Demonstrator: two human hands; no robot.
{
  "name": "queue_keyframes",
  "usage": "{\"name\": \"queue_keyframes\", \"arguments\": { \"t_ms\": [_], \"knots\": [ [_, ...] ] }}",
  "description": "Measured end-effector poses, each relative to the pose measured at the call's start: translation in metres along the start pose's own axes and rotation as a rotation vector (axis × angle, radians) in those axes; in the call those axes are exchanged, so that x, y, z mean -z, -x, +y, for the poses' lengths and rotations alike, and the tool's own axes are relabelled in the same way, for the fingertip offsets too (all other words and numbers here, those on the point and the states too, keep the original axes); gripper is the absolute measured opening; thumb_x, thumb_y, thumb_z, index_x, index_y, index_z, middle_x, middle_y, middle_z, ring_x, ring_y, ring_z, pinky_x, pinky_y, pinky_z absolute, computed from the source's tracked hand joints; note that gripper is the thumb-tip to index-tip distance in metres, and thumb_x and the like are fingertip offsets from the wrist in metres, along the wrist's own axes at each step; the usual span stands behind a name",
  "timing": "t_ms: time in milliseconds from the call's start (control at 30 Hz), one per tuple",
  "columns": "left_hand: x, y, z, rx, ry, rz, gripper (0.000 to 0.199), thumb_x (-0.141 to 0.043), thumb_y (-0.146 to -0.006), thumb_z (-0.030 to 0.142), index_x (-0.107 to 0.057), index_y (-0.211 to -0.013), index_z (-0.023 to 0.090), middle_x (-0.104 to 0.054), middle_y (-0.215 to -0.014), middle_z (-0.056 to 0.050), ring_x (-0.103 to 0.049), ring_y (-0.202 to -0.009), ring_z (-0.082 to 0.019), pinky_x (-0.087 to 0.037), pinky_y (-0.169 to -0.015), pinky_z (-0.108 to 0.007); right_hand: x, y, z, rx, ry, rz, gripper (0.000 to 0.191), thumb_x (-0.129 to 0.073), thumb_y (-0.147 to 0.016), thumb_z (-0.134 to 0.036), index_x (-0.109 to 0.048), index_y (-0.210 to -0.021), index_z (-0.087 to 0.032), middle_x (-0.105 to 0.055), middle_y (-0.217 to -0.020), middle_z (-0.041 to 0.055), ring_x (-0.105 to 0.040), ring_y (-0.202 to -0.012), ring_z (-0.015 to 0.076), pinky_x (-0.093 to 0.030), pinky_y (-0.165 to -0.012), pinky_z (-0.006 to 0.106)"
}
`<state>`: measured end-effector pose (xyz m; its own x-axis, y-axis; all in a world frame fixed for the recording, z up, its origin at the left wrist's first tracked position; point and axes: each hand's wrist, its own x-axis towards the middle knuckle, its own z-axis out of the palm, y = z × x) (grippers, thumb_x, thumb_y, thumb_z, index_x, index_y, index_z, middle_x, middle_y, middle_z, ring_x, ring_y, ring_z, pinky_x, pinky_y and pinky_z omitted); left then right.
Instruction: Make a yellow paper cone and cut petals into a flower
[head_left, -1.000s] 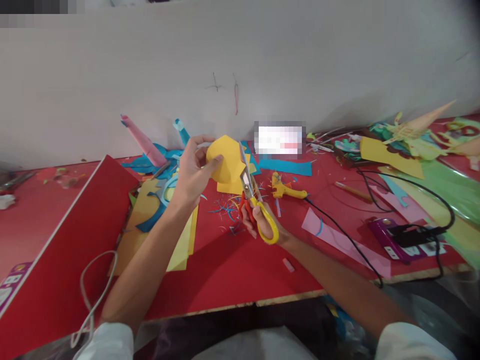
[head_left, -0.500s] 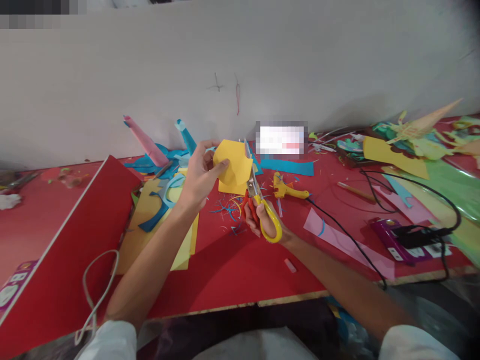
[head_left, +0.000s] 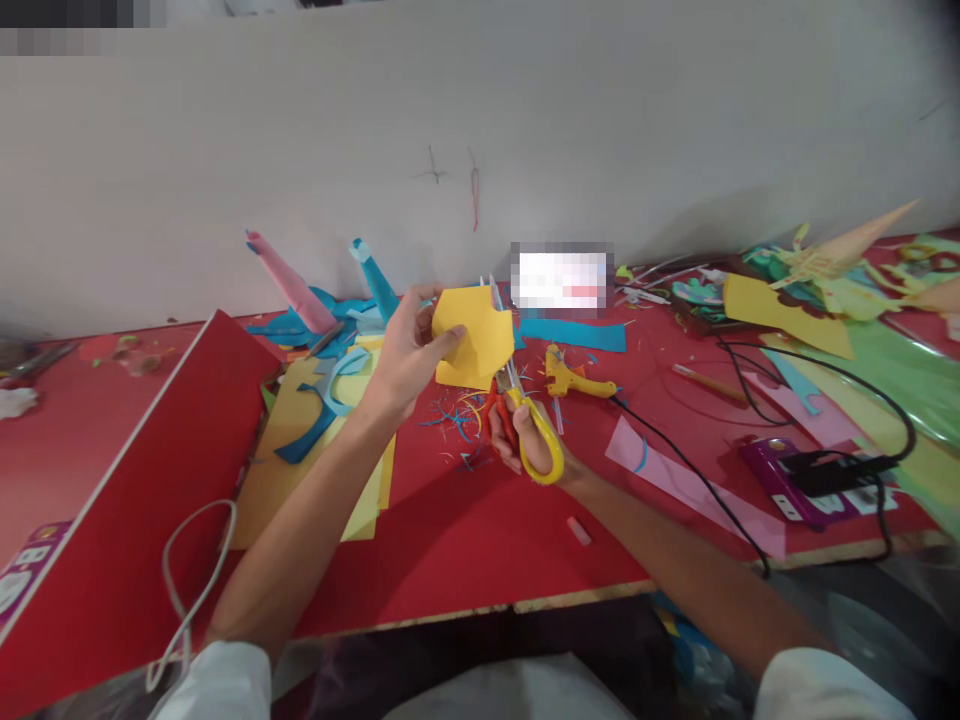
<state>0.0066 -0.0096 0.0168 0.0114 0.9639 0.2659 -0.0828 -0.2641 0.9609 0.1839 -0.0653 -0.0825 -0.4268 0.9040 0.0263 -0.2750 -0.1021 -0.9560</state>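
My left hand [head_left: 409, 350] pinches a yellow sheet of paper [head_left: 480, 335] between thumb and fingers, held up over the red table. Its right side has a curved cut edge. My right hand [head_left: 525, 440] is closed around the scissors [head_left: 541, 440], which have one yellow and one red handle. Their blades are parted at the paper's right edge, one partly hidden behind the sheet. Below lie thin blue and yellow paper scraps [head_left: 459, 422]. A yellow glue gun [head_left: 577, 380] rests just right of the scissors.
Stacked yellow paper [head_left: 364, 510] and blue cut-outs [head_left: 304, 435] lie at left beside an upright red panel [head_left: 142, 500]. Pink and blue paper cones [head_left: 289, 280] stand behind. A black cord leads toward a purple power strip [head_left: 780, 480]. Pink paper [head_left: 690, 485] lies at right.
My left hand has shifted the yellow paper slightly right and down, turning it a little against the scissors. The right hand stays nearly in place.
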Motion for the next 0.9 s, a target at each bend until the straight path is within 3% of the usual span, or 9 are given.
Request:
{"name": "queue_keyframes", "arguments": {
  "t_ms": [200,567,900],
  "knots": [
    [0.002,0.001,0.006,-0.055,-0.077,-0.078,0.055,-0.084,-0.076,0.029,-0.063,-0.127,0.027,-0.078,-0.102,-0.004,-0.073,-0.086,-0.019,-0.059,-0.068,-0.026,0.0,0.0,0.002,-0.004,-0.003,0.006,0.081,-0.055,-0.07,-0.104,-0.05,-0.071,-0.023,-0.046,-0.045,-0.0085,-0.037,-0.029,0.0061,-0.03,-0.027,0.019],
    [0.002,-0.001,-0.014,-0.138,-0.15,-0.081,0.048,-0.078,-0.085,0.03,-0.064,-0.13,0.024,-0.077,-0.118,-0.008,-0.073,-0.098,-0.021,-0.058,-0.078,-0.029,-0.001,0.0,-0.001,0.003,0.009,0.018,0.08,-0.056,-0.073,-0.102,-0.049,-0.069,-0.023,-0.046,-0.044,-0.0083,-0.038,-0.027,0.0059,-0.03,-0.026,0.018],
    [-0.006,0.005,-0.018,-0.109,-0.147,-0.051,0.05,-0.077,-0.086,0.031,-0.06,-0.132,0.024,-0.077,-0.122,-0.009,-0.074,-0.102,-0.023,-0.058,-0.075,-0.029,-0.002,0.0,0.002,0.024,0.018,0.004,0.078,-0.059,-0.075,-0.099,-0.05,-0.066,-0.022,-0.048,-0.045,-0.007,-0.045,-0.027,0.0082,-0.035,-0.026,0.019]
  ]
}}
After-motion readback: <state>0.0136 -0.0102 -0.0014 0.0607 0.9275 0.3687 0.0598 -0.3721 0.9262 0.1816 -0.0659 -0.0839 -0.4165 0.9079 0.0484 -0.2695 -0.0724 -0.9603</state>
